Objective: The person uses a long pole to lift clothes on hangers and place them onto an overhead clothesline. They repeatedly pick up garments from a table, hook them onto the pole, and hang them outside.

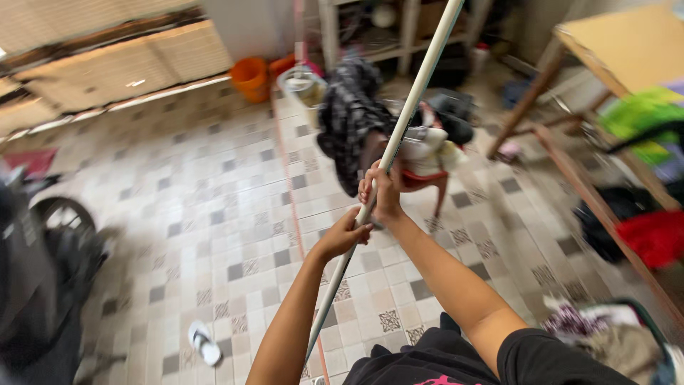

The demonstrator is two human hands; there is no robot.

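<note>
- Head view, risk: long pale pole (pixel 399 135) runs steeply up out of frame; top end unseen, so it could swing and clip the dark hanging garment (pixel 347 128) or shelving (pixel 370 36).
- Left hand (pixel 345 234): closed around the pole, lower grip.
- Right hand (pixel 382 191): wrapped around it just above, fingers curled tight.

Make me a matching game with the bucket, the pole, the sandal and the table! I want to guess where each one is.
Things:
1. bucket
2. pole
3. sandal
4. table

Places:
A. lying on the tiled floor, bottom left
B. held in both hands, the left hand below the right hand
C. standing at the upper right
D. by the far wall, orange

Pairs: 1-D, 2-B, 3-A, 4-C
</note>
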